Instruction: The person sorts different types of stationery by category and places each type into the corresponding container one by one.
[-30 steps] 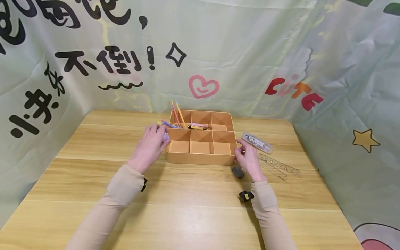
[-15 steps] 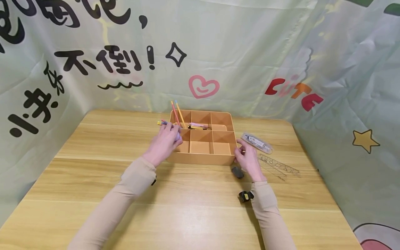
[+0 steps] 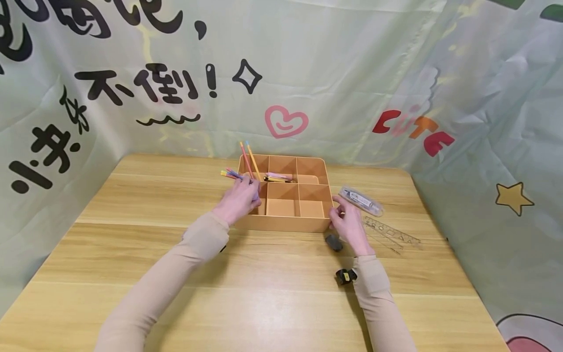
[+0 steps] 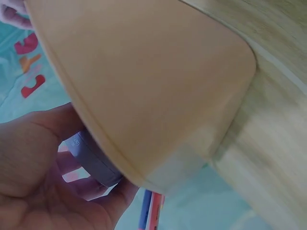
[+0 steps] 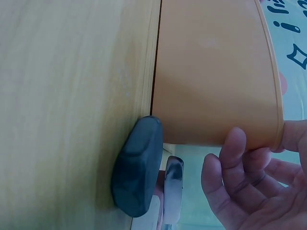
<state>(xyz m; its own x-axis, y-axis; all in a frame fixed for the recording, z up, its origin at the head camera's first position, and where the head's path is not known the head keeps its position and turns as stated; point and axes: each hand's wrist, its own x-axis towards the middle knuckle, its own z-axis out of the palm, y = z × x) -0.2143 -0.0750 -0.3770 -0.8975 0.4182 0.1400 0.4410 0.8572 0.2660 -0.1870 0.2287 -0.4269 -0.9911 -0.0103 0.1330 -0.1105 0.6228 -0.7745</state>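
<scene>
A tan organizer box (image 3: 288, 224) with two rows of compartments stands near the back of the table. My left hand (image 3: 241, 199) is over its front left compartment, holding a small purple block with rounded edges; in the left wrist view the block (image 4: 93, 160) sits between thumb and fingers, right at the rim. My right hand (image 3: 349, 226) grips the box's right front corner, fingertips against its side (image 5: 211, 120). A red pencil (image 3: 246, 159) and an orange pencil (image 3: 253, 160) lean in the back left compartment. Several coloured pens (image 3: 231, 173) stick out beyond the left wall.
Pink and yellow pens (image 3: 279, 177) lie in the back middle compartment. Right of the box are a clear oblong case (image 3: 361, 201) and a transparent ruler (image 3: 391, 231). A dark rounded block (image 3: 334, 243) lies by my right hand. A printed cloth hangs behind the table.
My left hand has moved right with the purple block, from beside the box's left wall to over the front left compartment. My right hand stays at the right corner.
</scene>
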